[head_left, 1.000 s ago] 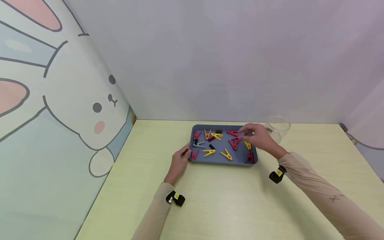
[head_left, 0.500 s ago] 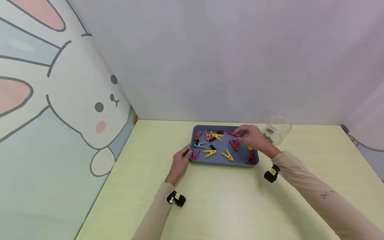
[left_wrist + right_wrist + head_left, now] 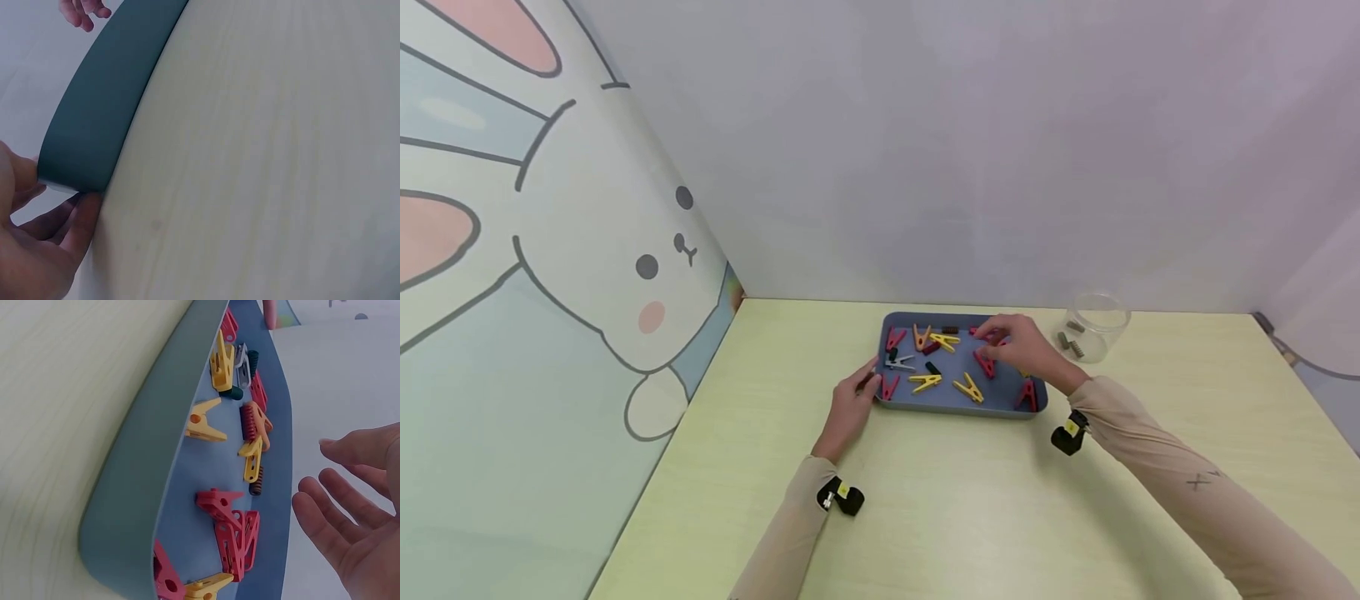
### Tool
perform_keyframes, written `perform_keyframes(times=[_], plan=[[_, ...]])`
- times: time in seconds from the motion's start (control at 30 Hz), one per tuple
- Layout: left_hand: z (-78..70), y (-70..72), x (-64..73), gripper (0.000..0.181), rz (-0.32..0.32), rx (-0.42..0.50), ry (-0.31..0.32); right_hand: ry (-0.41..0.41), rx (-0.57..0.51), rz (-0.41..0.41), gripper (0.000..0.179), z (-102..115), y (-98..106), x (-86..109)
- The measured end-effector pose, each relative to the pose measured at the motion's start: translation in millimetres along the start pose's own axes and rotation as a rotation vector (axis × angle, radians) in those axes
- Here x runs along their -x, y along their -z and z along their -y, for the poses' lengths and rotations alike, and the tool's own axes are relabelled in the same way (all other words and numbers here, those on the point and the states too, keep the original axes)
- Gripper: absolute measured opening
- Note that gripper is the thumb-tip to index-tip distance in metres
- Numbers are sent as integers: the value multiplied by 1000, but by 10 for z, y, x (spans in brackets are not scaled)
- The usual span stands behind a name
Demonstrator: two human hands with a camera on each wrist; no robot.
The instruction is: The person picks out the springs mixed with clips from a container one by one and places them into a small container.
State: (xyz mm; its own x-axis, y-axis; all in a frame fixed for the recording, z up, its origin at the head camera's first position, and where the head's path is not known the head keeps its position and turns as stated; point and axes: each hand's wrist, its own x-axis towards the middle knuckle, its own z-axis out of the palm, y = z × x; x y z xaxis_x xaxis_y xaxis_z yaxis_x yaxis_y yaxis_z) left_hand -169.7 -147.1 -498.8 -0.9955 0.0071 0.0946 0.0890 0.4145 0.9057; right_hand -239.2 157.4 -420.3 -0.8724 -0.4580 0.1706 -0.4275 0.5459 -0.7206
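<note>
A blue-grey tray [image 3: 955,409] holds red, yellow, orange and grey plastic clips, plus several small ridged cylinders that look like coil springs. My left hand [image 3: 847,408] grips the tray's left end, its thumb and fingers about the corner in the left wrist view. Above the tray's right half is my right hand [image 3: 1028,346], thumb and fingers spread apart with nothing between them in the right wrist view. Red clips [image 3: 230,544] lie closest beneath it, one overlapping another. A yellow clip [image 3: 968,387] and an orange clip [image 3: 263,422] lie farther left.
A clear round container [image 3: 1097,329] stands right of the tray, behind my right forearm, with several small coil-like pieces [image 3: 1077,349] inside. The pale wooden table [image 3: 955,500] meets a white wall at the back. A rabbit-patterned wall [image 3: 550,333] is on the left.
My right hand has moved left and slightly down over the tray, away from the clear container, whose pieces now show fully. My left hand stays on the tray's end.
</note>
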Motion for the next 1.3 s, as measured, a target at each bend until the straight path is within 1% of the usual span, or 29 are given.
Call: perform_keyframes(times=[0.07,0.23,0.37,0.63,0.73,0.9,1.0,1.13,1.3], plan=[[0,-3,-4,41,-1,1,-2,1,-4,-1,20,8,-17,-3],[6,-9,3,41,0,0,0,34,-18,4,20,14,-60,-12],[2,-4,15,41,4,-1,4,45,-16,23,19,7,-85,-27],[2,7,3,41,-11,1,-5,48,-16,56,21,10,-150,-96],[4,6,5,41,-9,0,0,54,-17,80,20,17,-181,-111],[-5,12,15,40,-10,8,6,39,-14,124,20,53,-227,-135],[-14,12,13,40,-10,10,3,36,-16,136,21,96,-233,-147],[-26,6,9,40,-8,3,4,48,-19,146,22,100,-264,-183],[-27,1,4,41,-5,-6,2,55,-17,178,22,105,-289,-217]])
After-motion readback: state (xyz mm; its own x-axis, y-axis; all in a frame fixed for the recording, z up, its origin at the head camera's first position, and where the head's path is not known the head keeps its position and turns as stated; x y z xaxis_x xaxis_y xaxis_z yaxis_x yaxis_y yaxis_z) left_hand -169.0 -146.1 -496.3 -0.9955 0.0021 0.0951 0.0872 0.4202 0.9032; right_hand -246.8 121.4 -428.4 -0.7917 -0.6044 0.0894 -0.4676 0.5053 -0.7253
